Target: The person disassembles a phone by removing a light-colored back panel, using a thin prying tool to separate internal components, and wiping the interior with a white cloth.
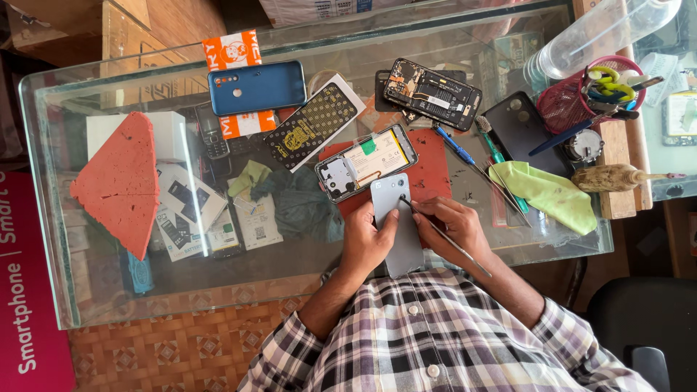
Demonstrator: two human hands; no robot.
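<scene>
the left hand (367, 243) is closed around the grey back cover (396, 221) of a phone, thumb lying on top and the other fingers under it, so the cover is lifted a little above the glass table (87, 290), just in front of the person's chest. the long axis of the cover runs away from the body, with its camera cut-out at the far end. the right hand (454, 226) is closed in a pen-like grip on a thin metal tool (444, 238). the tool lies slanted: its handle points back to the right, toward the person, and its tip points to the left and touches the cover near the camera cut-out. so the working spot is to the left of the right hand, very near to it, and beyond the left thumb. just behind the cover lies an opened phone (367, 161) on a red mat (435, 170). a blue screwdriver (456, 145) and a green cloth (548, 192) lie to the right, well apart from both hands.
</scene>
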